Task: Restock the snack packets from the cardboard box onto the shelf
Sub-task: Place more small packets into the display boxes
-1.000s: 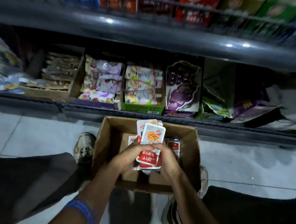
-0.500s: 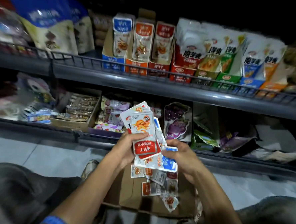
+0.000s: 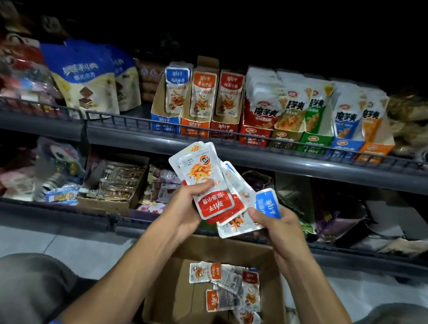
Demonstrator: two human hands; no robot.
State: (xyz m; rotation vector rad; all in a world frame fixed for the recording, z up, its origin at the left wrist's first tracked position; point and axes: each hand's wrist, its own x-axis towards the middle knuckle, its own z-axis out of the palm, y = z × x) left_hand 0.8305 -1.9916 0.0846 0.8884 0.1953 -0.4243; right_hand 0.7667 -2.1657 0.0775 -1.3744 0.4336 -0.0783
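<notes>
red and white packets [image 3: 214,187] are fanning in the left hand [image 3: 192,205], thumb clamping them; right hand [image 3: 276,225] is pinching a blue packet [image 3: 268,202]; sorting by colour helps, trays [image 3: 197,125] at twelve o'clock; box [image 3: 175,284] at six.

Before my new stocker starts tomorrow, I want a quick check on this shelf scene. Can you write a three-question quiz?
1. True or false: the cardboard box is empty.
2. Which hand pinches the blue-labelled packet: A left, B right?
3. Fill in: the left hand grips a fan of packets with a ___ label in front.

Key: 1 false, loose packets lie inside; 2 B, the right hand; 3 red.
</notes>
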